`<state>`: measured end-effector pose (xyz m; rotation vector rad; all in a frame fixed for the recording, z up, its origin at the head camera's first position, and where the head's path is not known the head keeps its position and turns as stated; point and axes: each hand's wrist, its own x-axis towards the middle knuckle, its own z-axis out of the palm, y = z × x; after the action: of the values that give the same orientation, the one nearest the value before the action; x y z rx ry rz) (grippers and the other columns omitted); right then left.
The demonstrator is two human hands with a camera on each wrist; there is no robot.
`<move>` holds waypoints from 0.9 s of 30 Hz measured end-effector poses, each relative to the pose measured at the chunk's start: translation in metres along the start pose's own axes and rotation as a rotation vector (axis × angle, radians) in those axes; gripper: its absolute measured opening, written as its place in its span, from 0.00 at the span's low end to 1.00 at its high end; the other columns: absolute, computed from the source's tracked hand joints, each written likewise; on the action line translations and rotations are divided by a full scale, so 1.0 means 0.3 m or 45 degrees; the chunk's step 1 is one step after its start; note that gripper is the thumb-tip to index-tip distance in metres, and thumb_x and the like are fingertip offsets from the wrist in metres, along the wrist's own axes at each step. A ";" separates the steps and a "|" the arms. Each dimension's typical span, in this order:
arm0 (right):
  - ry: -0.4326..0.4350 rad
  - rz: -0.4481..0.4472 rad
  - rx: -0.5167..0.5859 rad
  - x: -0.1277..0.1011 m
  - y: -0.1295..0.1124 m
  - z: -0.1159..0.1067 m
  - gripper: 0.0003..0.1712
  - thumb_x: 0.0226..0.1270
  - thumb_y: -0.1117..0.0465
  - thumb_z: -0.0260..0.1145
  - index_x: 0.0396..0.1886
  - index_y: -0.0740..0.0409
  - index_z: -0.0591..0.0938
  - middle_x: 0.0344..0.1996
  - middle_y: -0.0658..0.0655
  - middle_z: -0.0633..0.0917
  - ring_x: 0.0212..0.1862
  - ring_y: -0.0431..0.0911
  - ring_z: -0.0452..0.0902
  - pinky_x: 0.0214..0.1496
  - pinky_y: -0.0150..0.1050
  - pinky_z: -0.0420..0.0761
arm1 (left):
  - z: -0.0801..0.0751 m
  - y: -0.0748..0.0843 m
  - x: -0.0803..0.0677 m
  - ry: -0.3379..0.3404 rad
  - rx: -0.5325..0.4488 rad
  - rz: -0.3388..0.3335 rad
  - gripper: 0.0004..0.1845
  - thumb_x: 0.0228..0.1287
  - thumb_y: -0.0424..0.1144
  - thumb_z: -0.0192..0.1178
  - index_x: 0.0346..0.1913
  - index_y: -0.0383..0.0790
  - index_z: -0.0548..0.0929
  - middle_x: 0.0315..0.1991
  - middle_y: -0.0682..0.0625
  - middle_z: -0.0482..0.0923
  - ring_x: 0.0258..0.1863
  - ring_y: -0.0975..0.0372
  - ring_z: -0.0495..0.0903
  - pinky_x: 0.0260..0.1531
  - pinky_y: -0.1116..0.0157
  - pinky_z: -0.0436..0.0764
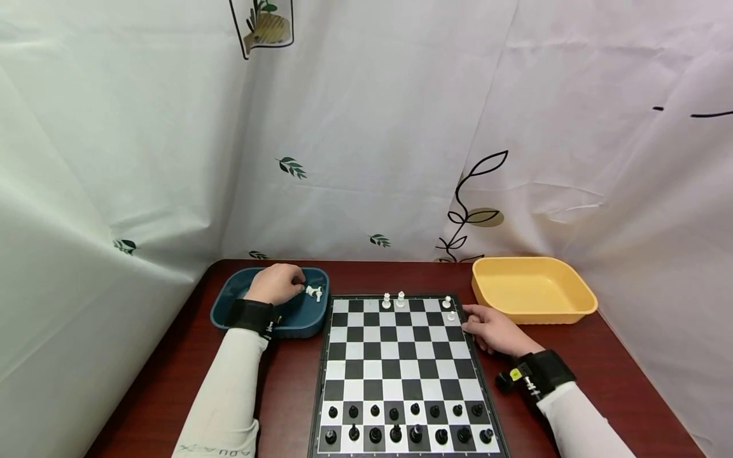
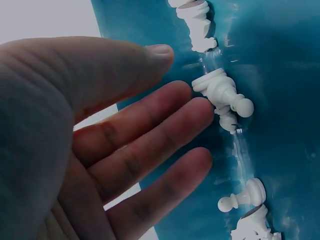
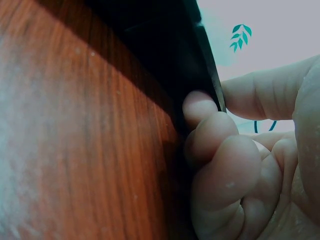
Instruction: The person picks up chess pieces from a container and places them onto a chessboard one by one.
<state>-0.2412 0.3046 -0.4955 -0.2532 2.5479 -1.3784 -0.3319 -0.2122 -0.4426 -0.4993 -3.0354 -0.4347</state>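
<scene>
My left hand (image 1: 275, 284) reaches into the blue tray (image 1: 303, 329) at the back left. In the left wrist view its fingers (image 2: 135, 160) are loosely extended, nothing between them and the thumb. Close to the fingertips lie toppled white chess pieces (image 2: 220, 92), and a white pawn (image 2: 245, 196) lies lower down. At the chessboard's right side, my right hand (image 1: 497, 331) grips the edge of the chessboard (image 1: 401, 350), thumb on top and curled fingers (image 3: 235, 170) below the rim. A few white pieces (image 1: 401, 299) stand at the board's far side; black pieces (image 1: 396, 433) fill the two near rows.
A yellow tray (image 1: 535, 318) sits at the back right, beyond the right hand. The dark red wooden table (image 1: 286, 394) carries everything. A white patterned cloth (image 1: 366, 159) hangs behind and along both sides.
</scene>
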 end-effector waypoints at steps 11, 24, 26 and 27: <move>-0.011 -0.003 -0.021 0.003 0.010 -0.005 0.36 0.81 0.60 0.68 0.79 0.75 0.69 0.22 0.55 0.79 0.20 0.49 0.75 0.22 0.42 0.78 | -0.006 0.023 -0.006 -0.031 0.025 -0.067 0.12 0.73 0.33 0.73 0.56 0.36 0.93 0.51 0.41 0.91 0.48 0.49 0.88 0.55 0.43 0.87; -0.003 0.000 -0.023 0.007 0.013 -0.008 0.36 0.80 0.59 0.69 0.78 0.74 0.71 0.23 0.55 0.79 0.20 0.49 0.76 0.22 0.42 0.78 | 0.014 0.006 -0.005 -0.093 0.040 -0.135 0.08 0.69 0.25 0.70 0.44 0.40 0.94 0.40 0.45 0.89 0.32 0.54 0.79 0.38 0.52 0.83; -0.008 -0.005 -0.027 0.009 0.016 -0.007 0.37 0.80 0.59 0.69 0.79 0.75 0.70 0.23 0.55 0.79 0.20 0.49 0.76 0.22 0.42 0.78 | 0.013 0.006 -0.004 -0.095 0.037 -0.133 0.09 0.70 0.25 0.69 0.42 0.41 0.94 0.38 0.46 0.88 0.31 0.55 0.78 0.35 0.54 0.81; -0.006 0.000 -0.024 0.009 0.016 -0.006 0.37 0.80 0.59 0.68 0.79 0.74 0.70 0.23 0.55 0.79 0.20 0.49 0.76 0.22 0.42 0.78 | 0.012 0.007 -0.004 -0.097 0.036 -0.129 0.09 0.70 0.25 0.68 0.41 0.41 0.93 0.36 0.47 0.87 0.30 0.55 0.77 0.34 0.55 0.79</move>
<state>-0.2445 0.3079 -0.4990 -0.2598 2.5581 -1.3525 -0.3299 -0.2096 -0.4455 -0.3701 -3.1456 -0.3852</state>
